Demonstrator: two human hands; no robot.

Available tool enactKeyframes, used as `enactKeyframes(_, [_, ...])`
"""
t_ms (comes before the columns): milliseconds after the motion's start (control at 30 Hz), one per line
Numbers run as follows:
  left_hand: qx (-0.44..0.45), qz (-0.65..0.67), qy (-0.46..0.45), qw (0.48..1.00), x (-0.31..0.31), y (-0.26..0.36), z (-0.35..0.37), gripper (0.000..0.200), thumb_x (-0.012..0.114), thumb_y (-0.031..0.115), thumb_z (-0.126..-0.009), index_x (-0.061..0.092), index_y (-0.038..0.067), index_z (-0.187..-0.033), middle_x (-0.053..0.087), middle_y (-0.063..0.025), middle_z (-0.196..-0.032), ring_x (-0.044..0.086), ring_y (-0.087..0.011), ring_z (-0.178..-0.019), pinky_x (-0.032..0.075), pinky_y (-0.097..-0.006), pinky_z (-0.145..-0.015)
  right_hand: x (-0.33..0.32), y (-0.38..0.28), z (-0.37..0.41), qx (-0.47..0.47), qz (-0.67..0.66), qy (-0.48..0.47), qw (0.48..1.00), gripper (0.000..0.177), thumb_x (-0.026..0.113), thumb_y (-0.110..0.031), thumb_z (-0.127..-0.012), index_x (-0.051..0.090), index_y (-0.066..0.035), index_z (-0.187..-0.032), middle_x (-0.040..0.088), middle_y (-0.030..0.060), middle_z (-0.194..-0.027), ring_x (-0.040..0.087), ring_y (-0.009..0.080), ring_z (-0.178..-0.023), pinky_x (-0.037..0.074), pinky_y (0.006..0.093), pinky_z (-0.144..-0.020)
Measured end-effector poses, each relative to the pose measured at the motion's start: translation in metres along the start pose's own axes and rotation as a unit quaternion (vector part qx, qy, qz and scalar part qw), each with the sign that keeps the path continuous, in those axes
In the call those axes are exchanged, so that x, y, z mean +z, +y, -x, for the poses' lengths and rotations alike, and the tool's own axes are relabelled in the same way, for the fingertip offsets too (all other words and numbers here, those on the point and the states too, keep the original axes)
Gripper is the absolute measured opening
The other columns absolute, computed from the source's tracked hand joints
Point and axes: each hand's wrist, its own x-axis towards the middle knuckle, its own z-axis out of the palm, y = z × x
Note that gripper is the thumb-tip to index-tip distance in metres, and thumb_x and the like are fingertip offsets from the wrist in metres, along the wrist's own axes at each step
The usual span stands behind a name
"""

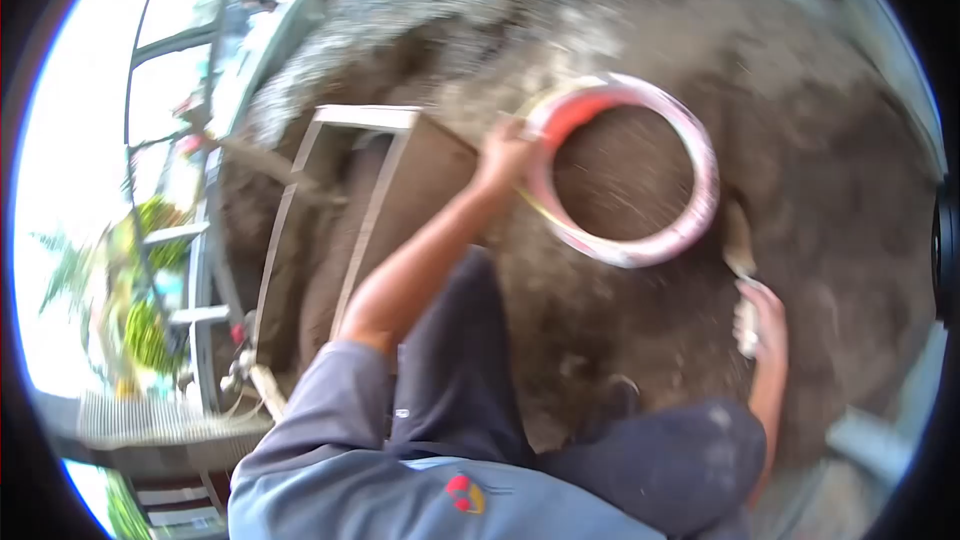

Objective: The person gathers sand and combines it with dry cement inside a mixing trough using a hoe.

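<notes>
My left hand [505, 152] is closed on the left edge of a round pink-and-white ring-shaped thing [690, 210], red on its inner wall. Brown shows through its middle; blur keeps me from telling whether that is the ground or something inside. A thin yellow strip runs along its left side. Over at the right, my right hand [765, 320] wraps round the pale handle of a trowel [738, 245]. The trowel's brownish blade points away from me, just right of the ring and close to the dirt.
Brown dirt [830, 240] spreads around my legs, with a greyish heap [430, 10] farther off. To my left stands a long rectangular frame or box [370, 118]. Beyond it are a metal ladder-like frame [205, 230] and green fruit bunches [155, 335].
</notes>
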Motion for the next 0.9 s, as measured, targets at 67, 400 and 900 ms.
enactKeyframes(67, [-0.025, 0.076, 0.021, 0.997, 0.063, -0.007, 0.026, 0.039, 0.078, 0.019, -0.091, 0.067, -0.001, -0.122, 0.073, -0.0122, -0.103, 0.071, -0.0205, -0.089, 0.058, -0.0352, -0.075, -0.056, -0.038, -0.040, -0.003, 0.030, 0.099, 0.995, 0.017, 0.069, -0.029, -0.095, 0.063, -0.013, -0.101, 0.051, 0.0024, -0.062, 0.049, 0.0141, -0.042, 0.038, 0.0296, -0.035])
enactKeyframes(400, [0.001, 0.066, 0.023, 0.998, -0.028, 0.011, -0.001, 0.039, 0.076, 0.021, -0.095, 0.065, 0.000, -0.126, 0.072, -0.0111, -0.103, 0.069, -0.0182, -0.090, 0.056, -0.0329, -0.079, 0.028, -0.116, -0.183, -0.160, 0.017, 0.114, 0.980, 0.022, 0.070, -0.026, -0.091, 0.053, -0.013, -0.085, 0.054, 0.0038, -0.063, 0.053, 0.0163, -0.044, 0.042, 0.0324, -0.037])
enactKeyframes(900, [-0.030, 0.087, -0.003, 0.996, -0.036, 0.033, 0.010, 0.042, 0.078, 0.025, -0.095, 0.066, 0.003, -0.128, 0.070, -0.0047, -0.089, 0.064, -0.0124, -0.072, 0.048, -0.0300, -0.058, 0.125, -0.196, 0.033, -0.261, 0.261, 0.041, 0.928, 0.027, 0.072, -0.027, -0.095, 0.071, -0.004, -0.107, 0.063, 0.0024, -0.072, 0.058, 0.0089, -0.052, 0.046, 0.0277, -0.044])
